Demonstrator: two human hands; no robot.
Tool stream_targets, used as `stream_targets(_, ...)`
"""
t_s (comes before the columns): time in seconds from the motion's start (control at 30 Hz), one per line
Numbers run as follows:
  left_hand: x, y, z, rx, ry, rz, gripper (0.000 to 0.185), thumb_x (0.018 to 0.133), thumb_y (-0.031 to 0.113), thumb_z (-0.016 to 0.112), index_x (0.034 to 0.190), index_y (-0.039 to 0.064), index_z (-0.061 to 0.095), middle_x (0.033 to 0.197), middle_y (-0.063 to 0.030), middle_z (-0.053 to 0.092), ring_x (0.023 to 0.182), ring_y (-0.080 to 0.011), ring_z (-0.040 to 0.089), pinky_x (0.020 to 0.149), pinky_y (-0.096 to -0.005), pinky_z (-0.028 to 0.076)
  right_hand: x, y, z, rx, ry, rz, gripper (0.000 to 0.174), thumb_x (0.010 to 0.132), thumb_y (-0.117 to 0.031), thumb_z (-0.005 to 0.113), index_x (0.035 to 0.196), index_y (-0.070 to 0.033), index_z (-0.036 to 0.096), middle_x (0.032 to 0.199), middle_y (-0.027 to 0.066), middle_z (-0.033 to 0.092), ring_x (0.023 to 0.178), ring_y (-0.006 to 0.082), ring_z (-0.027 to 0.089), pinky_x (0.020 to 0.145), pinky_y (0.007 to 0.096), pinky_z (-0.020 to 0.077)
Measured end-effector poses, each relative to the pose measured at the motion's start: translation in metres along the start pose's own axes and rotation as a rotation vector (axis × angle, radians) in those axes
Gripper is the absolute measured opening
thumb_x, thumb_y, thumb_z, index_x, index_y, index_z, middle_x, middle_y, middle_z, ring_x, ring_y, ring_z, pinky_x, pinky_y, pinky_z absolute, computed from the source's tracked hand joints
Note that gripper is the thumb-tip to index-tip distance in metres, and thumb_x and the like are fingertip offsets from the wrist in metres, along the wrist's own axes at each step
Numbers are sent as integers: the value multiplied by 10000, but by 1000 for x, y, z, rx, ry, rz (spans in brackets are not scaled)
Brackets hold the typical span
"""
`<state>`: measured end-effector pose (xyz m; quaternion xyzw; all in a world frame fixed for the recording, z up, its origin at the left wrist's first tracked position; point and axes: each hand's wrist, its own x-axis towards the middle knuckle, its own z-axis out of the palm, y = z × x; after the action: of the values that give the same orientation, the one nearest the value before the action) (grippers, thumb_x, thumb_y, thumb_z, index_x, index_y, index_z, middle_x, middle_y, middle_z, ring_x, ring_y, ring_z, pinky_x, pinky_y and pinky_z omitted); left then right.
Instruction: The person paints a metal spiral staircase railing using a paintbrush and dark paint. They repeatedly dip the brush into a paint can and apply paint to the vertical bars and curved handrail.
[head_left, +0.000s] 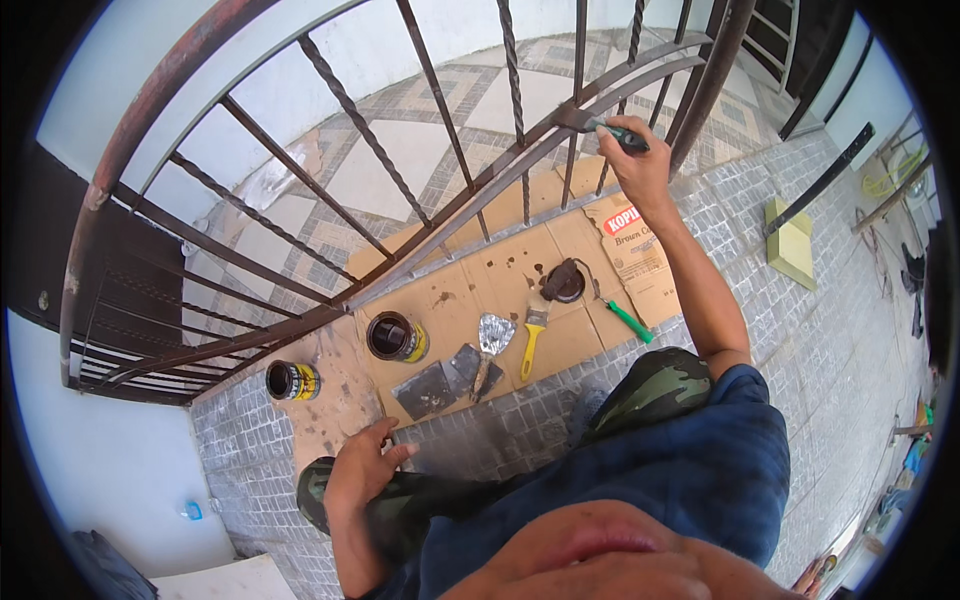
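Observation:
My right hand (636, 157) grips a paintbrush (615, 133) by its dark green handle. Its brown-coated bristles touch the lower rail of a metal railing (480, 195) with plain and twisted bars. My left hand (367, 461) rests at my knee, fingers apart, with nothing seen in it. On flattened cardboard (480, 281) stands an open can of dark brown paint (396, 337); a second open can (292, 380) is further left. Between my hands lie a putty knife (491, 346), dark sandpaper sheets (431, 390), a yellow-handled brush (535, 330) and a green-handled mini paint roller (626, 319) with its brown roller over a paint-smeared lid (568, 283).
The curved handrail (112, 142) rises at the left, and a thick post (701, 105) stands beyond my right hand. A pale yellow block (789, 244) with a dark bar against it sits on the paving (720, 262) at the right. Brown paint spots mark the cardboard.

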<state>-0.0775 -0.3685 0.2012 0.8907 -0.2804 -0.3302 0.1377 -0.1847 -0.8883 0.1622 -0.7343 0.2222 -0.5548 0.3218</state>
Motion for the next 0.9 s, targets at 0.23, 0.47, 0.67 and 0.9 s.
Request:
stream_targets(0.23,7,-5,3,-6,5,-15,599,874,316,809,1336,-26,639,1156,-295,710,1123,-412,690,976,-434,528,35,8,-25,282,149,80,132,945,-108,740,1008,5,716,771,-17,672,689,31,607,624,200,499)
stream_targets(0.47,14,3,5,3,-20,-28,606,872,325,812,1339,-21,642,1161,-281,714,1116,-401,695,956,-435,531,43,10,-33,179,269,-90,151,949,-129,752,1018,1,717,731,-29,656,697,25,605,621,204,482)
stream_targets(0.67,15,2,7,31,21,-35,592,868,314,816,1330,-17,650,1156,-273,718,1115,-401,697,960,-434,535,80,17,-57,181,258,23,181,948,-162,770,987,7,715,758,3,663,689,60,635,634,234,552)
stream_targets(0.9,17,-1,9,6,23,-3,571,868,302,811,1315,-18,657,1151,-278,718,1112,-405,696,964,-441,535,120,-10,-55,-225,133,-178,257,934,-271,788,941,-23,721,674,8,677,619,60,579,581,246,488)
